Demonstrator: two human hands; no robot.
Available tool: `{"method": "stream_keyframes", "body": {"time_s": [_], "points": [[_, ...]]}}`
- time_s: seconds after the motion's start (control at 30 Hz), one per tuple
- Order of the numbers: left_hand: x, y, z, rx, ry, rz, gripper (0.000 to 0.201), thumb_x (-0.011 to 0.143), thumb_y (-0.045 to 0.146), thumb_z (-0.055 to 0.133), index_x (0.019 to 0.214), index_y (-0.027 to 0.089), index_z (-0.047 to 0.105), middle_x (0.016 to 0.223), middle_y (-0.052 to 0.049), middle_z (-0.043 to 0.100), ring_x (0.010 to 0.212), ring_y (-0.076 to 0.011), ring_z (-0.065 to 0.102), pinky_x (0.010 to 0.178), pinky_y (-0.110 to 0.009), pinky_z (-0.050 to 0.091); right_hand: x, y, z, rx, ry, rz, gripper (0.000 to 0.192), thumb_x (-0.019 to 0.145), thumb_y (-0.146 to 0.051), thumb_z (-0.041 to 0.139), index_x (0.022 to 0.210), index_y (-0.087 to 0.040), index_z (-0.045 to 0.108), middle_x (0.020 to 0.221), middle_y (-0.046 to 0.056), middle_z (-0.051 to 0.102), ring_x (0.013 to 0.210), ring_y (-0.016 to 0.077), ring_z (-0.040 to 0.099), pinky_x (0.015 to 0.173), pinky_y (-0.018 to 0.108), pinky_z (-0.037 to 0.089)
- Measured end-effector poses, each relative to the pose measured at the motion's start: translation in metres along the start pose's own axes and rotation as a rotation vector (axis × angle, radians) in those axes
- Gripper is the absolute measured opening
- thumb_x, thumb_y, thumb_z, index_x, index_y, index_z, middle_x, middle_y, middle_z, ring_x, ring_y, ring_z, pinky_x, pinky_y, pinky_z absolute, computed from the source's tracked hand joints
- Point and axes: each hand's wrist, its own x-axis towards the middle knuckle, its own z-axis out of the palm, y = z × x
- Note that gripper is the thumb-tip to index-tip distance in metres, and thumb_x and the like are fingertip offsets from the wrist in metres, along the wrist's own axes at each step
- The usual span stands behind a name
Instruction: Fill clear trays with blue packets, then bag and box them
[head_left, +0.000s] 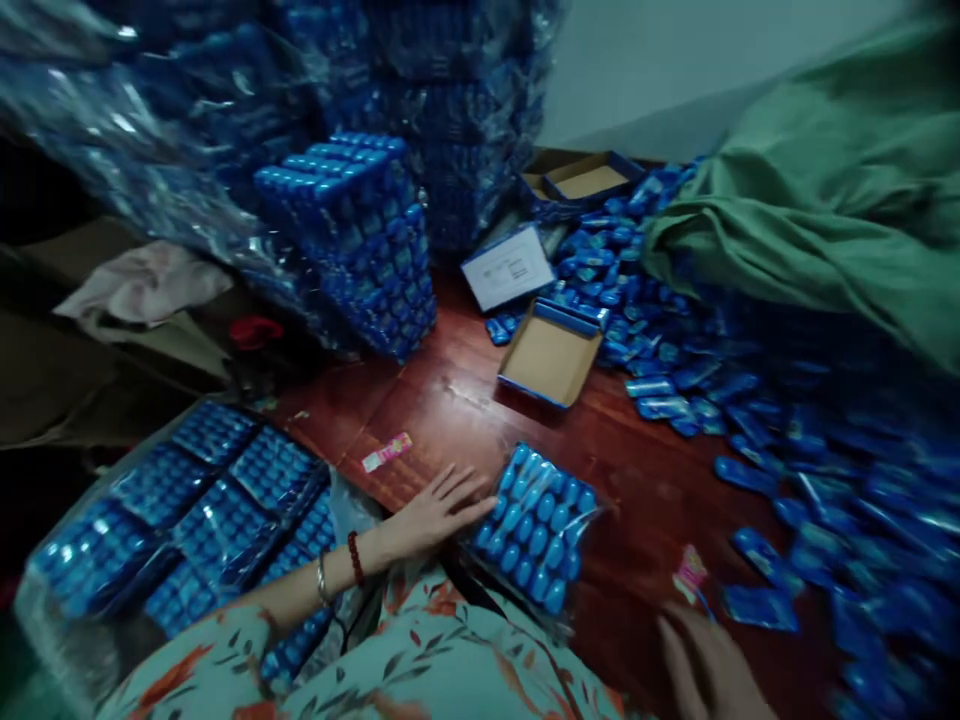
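Note:
My left hand (pixel 442 508) lies flat with fingers stretched out, its fingertips at the left edge of a clear-wrapped pack of blue, rounded plastic pieces (pixel 534 525). The pack rests on the reddish wooden surface (pixel 457 375) right in front of me. Lower right, my right hand (pixel 712 665) is slightly blurred, fingers apart, with nothing visible in it. Just beyond it is a small pink paper piece (pixel 690 573) with a thin blue strip beside it. Another pink-and-white slip (pixel 387 452) sits beyond my left hand.
An open shallow cardboard box (pixel 553 350) stands ahead, with a white-faced box (pixel 508 267) behind it. Loose blue packets (pixel 675 375) cover the right side under green cloth (pixel 825 190). Wrapped blue packs stack up high (pixel 352 240) at back left; more fill a plastic-lined container (pixel 202 500).

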Motion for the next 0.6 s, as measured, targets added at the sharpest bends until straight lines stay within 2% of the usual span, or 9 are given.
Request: {"method": "stream_keyframes", "body": {"time_s": [0.1, 0.2, 0.27, 0.33, 0.4, 0.53, 0.6], "points": [[-0.017, 0.011, 0.016, -0.126, 0.3, -0.336, 0.066, 0.085, 0.006, 0.038, 0.145, 0.027, 0.019, 0.144, -0.014, 0.035, 0.136, -0.026, 0.029, 0.11, -0.052, 0.031, 0.066, -0.024, 0.031, 0.136, -0.002, 0.079, 0.058, 0.078, -0.062, 0.043, 0.12, -0.023, 0.054, 0.126, 0.011, 0.054, 0.116, 0.0306, 0.049, 0.101, 0.051, 0.034], [-0.029, 0.029, 0.034, -0.336, 0.488, -0.573, 0.053, 0.09, 0.02, 0.043, 0.141, 0.028, 0.029, 0.14, -0.012, 0.037, 0.131, -0.0244, 0.037, 0.109, -0.048, 0.034, 0.097, -0.061, 0.071, 0.365, -0.008, 0.147, 0.064, 0.083, -0.062, 0.032, 0.124, -0.017, 0.051, 0.13, 0.012, 0.051, 0.118, 0.0276, 0.047, 0.102, 0.047, 0.033], [-0.037, 0.039, 0.046, -0.442, 0.575, -0.701, 0.054, 0.089, 0.03, 0.049, 0.14, 0.028, 0.031, 0.142, -0.011, 0.035, 0.133, -0.0262, 0.034, 0.111, -0.05, 0.031, 0.1, -0.087, 0.1, 0.464, -0.021, 0.121, 0.061, 0.085, -0.06, 0.031, 0.118, -0.016, 0.055, 0.124, 0.012, 0.055, 0.115, 0.0255, 0.049, 0.101, 0.043, 0.033], [-0.046, 0.044, 0.055, -0.552, 0.659, -0.818, 0.06, 0.088, 0.037, 0.051, 0.142, 0.026, 0.025, 0.144, -0.013, 0.032, 0.134, -0.028, 0.033, 0.11, -0.051, 0.031, 0.096, -0.113, 0.129, 0.52, -0.045, 0.087, 0.057, 0.085, -0.059, 0.033, 0.115, -0.016, 0.057, 0.117, 0.01, 0.058, 0.112, 0.0239, 0.051, 0.1, 0.041, 0.034], [-0.057, 0.044, 0.057, -0.665, 0.694, -0.902, 0.07, 0.086, 0.043, 0.053, 0.144, 0.025, 0.019, 0.146, -0.015, 0.03, 0.135, -0.0299, 0.033, 0.108, -0.052, 0.033, 0.09, -0.139, 0.157, 0.567, -0.103, 0.057, 0.055, 0.086, -0.057, 0.037, 0.117, -0.017, 0.056, 0.119, 0.01, 0.057, 0.113, 0.023, 0.051, 0.101, 0.04, 0.034], [-0.089, 0.041, 0.038, -0.884, 0.726, -0.983, 0.091, 0.076, 0.045, 0.066, 0.146, 0.024, 0.011, 0.15, -0.015, 0.028, 0.135, -0.0321, 0.032, 0.108, -0.054, 0.034, 0.076, -0.189, 0.2, 0.686, -0.386, -0.009, 0.056, 0.087, -0.055, 0.04, 0.131, -0.021, 0.047, 0.136, 0.009, 0.047, 0.128, 0.0215, 0.04, 0.11, 0.042, 0.026], [-0.112, 0.039, 0.03, -1.042, 0.741, -1.006, 0.086, 0.076, 0.042, 0.066, 0.145, 0.024, 0.018, 0.145, -0.013, 0.038, 0.13, -0.0306, 0.041, 0.105, -0.051, 0.038, 0.067, -0.211, 0.214, 0.747, -0.572, -0.068, 0.057, 0.086, -0.053, 0.046, 0.136, -0.025, 0.042, 0.143, 0.006, 0.04, 0.135, 0.0206, 0.031, 0.113, 0.043, 0.02]]}}
